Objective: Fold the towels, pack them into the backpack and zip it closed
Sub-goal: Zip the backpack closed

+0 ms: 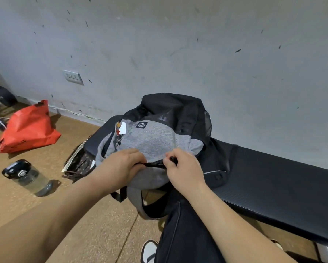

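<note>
Black padded bench (273, 179) by scuffed grey wall (178, 44), brown floor (87, 224). One grey-and-black fabric backpack (153, 139) on bench. Left hand (121, 166) grips its fabric; right hand (184, 169) pinches black zip pull (173, 159). Floor: one orange bag (28, 128), one clear bottle (28, 178).

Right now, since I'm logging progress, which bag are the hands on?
The grey backpack on the bench; the left hand and right hand grip it at the zipper. The red bag lies on the floor.

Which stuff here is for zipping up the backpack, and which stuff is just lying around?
For the job:
backpack
zipper
left hand, gripping the backpack
right hand, pinching the zipper

Just lying about:
red bag
water bottle
wall socket
</note>
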`<state>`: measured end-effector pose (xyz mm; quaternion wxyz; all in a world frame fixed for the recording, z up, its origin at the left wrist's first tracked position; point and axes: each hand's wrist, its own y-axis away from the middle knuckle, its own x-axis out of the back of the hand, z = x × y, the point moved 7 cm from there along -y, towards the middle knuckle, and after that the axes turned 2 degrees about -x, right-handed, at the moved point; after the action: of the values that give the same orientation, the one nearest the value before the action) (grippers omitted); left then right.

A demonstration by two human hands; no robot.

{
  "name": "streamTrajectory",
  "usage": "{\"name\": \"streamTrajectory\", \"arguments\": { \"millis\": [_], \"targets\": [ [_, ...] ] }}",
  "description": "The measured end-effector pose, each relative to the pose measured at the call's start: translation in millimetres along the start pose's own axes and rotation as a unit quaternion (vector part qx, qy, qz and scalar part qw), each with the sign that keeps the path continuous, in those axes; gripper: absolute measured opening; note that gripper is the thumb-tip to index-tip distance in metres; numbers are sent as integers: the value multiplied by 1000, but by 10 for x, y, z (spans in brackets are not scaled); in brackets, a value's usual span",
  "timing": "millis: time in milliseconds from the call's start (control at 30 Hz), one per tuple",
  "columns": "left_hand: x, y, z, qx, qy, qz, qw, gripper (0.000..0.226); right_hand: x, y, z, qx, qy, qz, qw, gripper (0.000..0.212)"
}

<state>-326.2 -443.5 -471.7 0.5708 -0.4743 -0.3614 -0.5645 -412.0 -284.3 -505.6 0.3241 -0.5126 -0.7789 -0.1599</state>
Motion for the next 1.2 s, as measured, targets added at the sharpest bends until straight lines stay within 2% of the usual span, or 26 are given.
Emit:
{"name": "streamTrajectory", "arguments": {
  "millis": [67,133,200,267,333,433,500,633,700,833,967,1200],
  "targets": [
    [60,33,-71,13,-5,8,1000,20,142,-9,158,-66,-42,47,996,6],
    [74,105,-224,35,-21,12,999,11,300,14,433,-173,-139,105,969,8],
    [49,197,-363,65,-31,2,997,14,344,56,603,-225,-199,129,945,11],
    [-20,227,-373,85,-36,-21,995,13,301,54,607,-221,-207,112,947,12],
    [-51,170,-255,88,-35,-11,995,8,223,34,602,-217,-233,103,942,13],
    [-116,-93,207,10,-27,42,999,26,142,11,654,-234,-290,105,922,13],
    [-282,-337,544,-36,-53,35,997,26,122,14,689,-240,-314,118,911,12],
    [-546,-735,777,9,-159,28,987,19,81,32,759,-276,-365,134,879,10],
    [-635,-807,728,32,-175,8,984,19,68,25,850,-299,-392,135,859,11],
    [-665,-832,710,42,-146,-13,988,23,220,-138,1096,-292,-291,126,902,16],
    [-731,-887,560,100,-75,-70,990,18,410,-447,1328,-285,-214,95,929,13],
    [-897,-906,345,142,1,-119,983,19,369,-708,1463,-292,-195,17,936,15]
  ]
}}
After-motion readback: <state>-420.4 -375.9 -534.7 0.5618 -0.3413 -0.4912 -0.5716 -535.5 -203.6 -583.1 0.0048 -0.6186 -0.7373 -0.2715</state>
